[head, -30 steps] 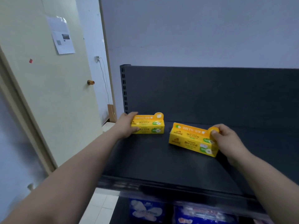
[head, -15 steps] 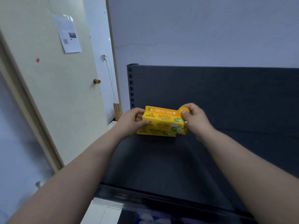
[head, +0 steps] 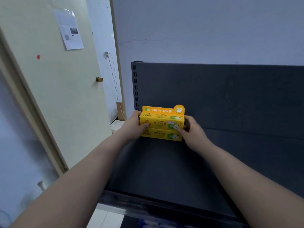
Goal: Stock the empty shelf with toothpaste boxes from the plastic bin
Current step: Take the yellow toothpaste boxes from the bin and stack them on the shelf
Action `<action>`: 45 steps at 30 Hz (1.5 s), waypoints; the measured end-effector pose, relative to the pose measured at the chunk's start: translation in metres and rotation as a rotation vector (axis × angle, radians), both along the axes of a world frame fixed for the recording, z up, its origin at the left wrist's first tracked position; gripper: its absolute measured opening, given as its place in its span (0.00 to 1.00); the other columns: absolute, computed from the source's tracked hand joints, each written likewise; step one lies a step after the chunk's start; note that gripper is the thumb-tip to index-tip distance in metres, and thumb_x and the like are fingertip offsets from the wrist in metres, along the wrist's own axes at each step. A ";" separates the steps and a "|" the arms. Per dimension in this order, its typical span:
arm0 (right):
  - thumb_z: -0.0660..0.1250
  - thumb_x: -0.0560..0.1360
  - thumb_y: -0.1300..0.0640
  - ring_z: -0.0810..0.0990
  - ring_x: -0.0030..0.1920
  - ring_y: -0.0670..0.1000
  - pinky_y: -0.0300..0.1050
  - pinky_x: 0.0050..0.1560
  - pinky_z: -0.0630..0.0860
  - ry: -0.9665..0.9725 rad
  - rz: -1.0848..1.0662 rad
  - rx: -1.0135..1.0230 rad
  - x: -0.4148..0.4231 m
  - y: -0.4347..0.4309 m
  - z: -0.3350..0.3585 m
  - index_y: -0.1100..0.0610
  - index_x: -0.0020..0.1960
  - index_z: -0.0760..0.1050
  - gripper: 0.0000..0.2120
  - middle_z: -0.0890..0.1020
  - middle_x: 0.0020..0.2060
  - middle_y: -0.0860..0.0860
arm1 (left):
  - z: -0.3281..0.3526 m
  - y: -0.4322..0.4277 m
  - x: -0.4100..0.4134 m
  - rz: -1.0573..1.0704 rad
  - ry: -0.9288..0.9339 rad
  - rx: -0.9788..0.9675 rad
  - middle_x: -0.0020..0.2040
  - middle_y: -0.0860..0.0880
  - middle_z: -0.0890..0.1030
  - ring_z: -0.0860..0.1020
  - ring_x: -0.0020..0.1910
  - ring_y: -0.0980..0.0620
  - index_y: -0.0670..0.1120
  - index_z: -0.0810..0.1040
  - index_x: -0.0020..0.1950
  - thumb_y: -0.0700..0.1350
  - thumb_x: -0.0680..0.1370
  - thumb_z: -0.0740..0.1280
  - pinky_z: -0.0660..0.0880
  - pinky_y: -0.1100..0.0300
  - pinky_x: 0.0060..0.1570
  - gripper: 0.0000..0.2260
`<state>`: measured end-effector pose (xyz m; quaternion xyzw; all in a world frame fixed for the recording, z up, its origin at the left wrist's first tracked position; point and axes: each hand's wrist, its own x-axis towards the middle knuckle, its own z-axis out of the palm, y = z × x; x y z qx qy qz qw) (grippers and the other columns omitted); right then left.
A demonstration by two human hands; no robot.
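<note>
Here, left hand (head: 131,127), right hand (head: 194,132) gripping stacked toothpaste boxes (head: 160,125), ends hidden

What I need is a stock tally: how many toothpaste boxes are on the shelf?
2. The lower box lies in the back left corner of the shelf; the upper box is stacked on it, gripped between left hand and right hand. None seems hidden.
</note>
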<state>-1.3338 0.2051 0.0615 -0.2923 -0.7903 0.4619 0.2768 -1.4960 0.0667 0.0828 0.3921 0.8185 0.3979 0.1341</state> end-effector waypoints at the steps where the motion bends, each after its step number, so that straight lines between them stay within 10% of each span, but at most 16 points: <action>1: 0.67 0.77 0.55 0.78 0.52 0.48 0.38 0.46 0.74 -0.010 -0.002 0.022 0.001 -0.002 0.000 0.49 0.66 0.67 0.19 0.78 0.48 0.45 | 0.001 -0.001 0.001 -0.001 -0.005 -0.005 0.58 0.45 0.76 0.75 0.58 0.45 0.46 0.63 0.66 0.44 0.79 0.64 0.75 0.44 0.57 0.18; 10: 0.68 0.76 0.54 0.64 0.72 0.53 0.48 0.67 0.64 -0.116 -0.076 0.192 0.028 -0.020 0.013 0.50 0.77 0.51 0.37 0.65 0.72 0.53 | 0.015 -0.019 0.029 0.108 0.220 -0.006 0.72 0.43 0.66 0.67 0.69 0.43 0.47 0.48 0.78 0.46 0.76 0.70 0.67 0.50 0.65 0.39; 19: 0.65 0.77 0.53 0.65 0.69 0.55 0.48 0.66 0.66 -0.226 -0.165 0.539 0.146 -0.034 0.028 0.50 0.76 0.55 0.32 0.68 0.70 0.54 | 0.014 -0.009 0.138 0.023 0.635 0.108 0.70 0.43 0.67 0.66 0.68 0.43 0.46 0.56 0.76 0.52 0.73 0.70 0.64 0.51 0.65 0.37; 45: 0.62 0.78 0.49 0.65 0.70 0.54 0.49 0.69 0.64 -0.746 -1.178 0.410 0.871 -0.149 -0.020 0.52 0.77 0.56 0.30 0.68 0.70 0.52 | -0.041 0.079 0.810 -1.037 0.515 0.214 0.72 0.44 0.64 0.66 0.69 0.43 0.48 0.54 0.77 0.54 0.76 0.65 0.64 0.50 0.67 0.34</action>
